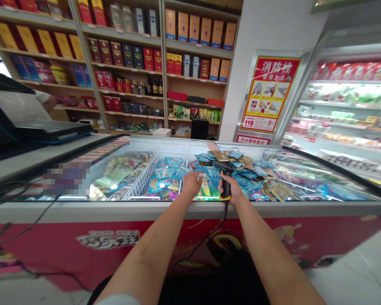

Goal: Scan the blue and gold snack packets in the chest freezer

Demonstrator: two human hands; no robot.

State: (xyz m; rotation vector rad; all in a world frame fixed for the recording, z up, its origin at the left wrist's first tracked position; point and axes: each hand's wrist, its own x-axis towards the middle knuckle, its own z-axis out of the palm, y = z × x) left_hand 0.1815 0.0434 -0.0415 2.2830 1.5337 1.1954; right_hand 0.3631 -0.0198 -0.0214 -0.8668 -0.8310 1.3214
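The right hand point(234, 192) has its fingers wrapped round the grip of a black-and-yellow barcode scanner point(226, 189), which stands nearly upright in the grasp, its head just beyond the fingers; the palm hides part of the handle. The scanner cord point(223, 217) drops from below these fingers, and its lower run is lost against the dark clothing. The left hand point(192, 184) is just left of the scanner, fingers curled toward it. Its back covers most of the grip, so I cannot tell whether the fingertips pinch anything. A yellow-green packet point(206, 187) shows between the two hands, just right of the left fingers; whether they touch it is unclear.

Beyond and to the right of the right fingers, blue sachets point(249, 174) lie heaped with brown sachets point(277, 189), overlapping so that many are partly covered; their small print is unreadable. Under both hands is a glass-topped chest freezer point(114, 214), cut off at the right edge. Left of the left fingers, a white wire basket point(141, 180) shows through glare on the glass. Farther left, a pixelated patch masks something.
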